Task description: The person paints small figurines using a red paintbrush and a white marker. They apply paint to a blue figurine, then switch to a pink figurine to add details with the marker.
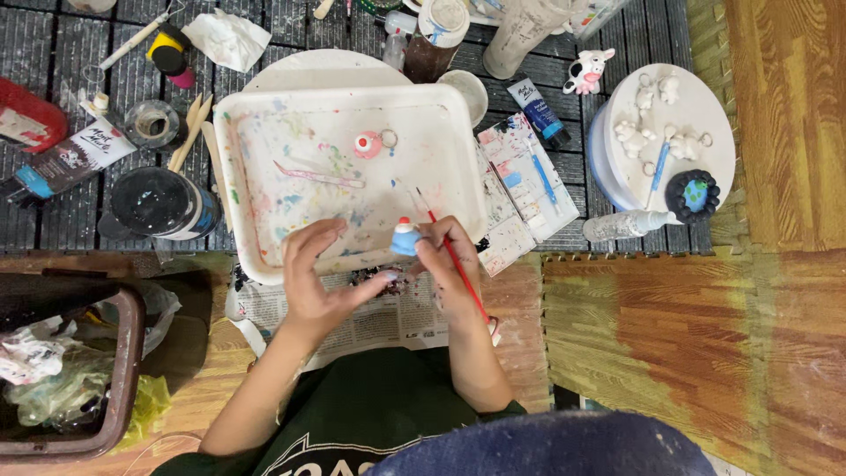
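My left hand [319, 273] and my right hand [454, 264] meet over the near rim of a white paint-stained tray [264, 115]. Between their fingertips sits a small figurine [404, 238], light blue with a white and red top. My left fingertips pinch it from the left. My right hand grips a thin red-handled paintbrush [458, 264] whose tip points up into the tray, and its fingers rest against the figurine. Inside the tray lie a small pink round keychain piece [367, 144] and pink tweezers [319, 176].
A black-lidded jar [160, 203], paint tubes [66, 159] and wooden sticks [189, 132] lie left of the tray. A paint palette [524, 181] lies right of it. A round white board [679, 123] with small white figures stands further right. A waste bin [62, 370] is at lower left. Newspaper [370, 313] is under my hands.
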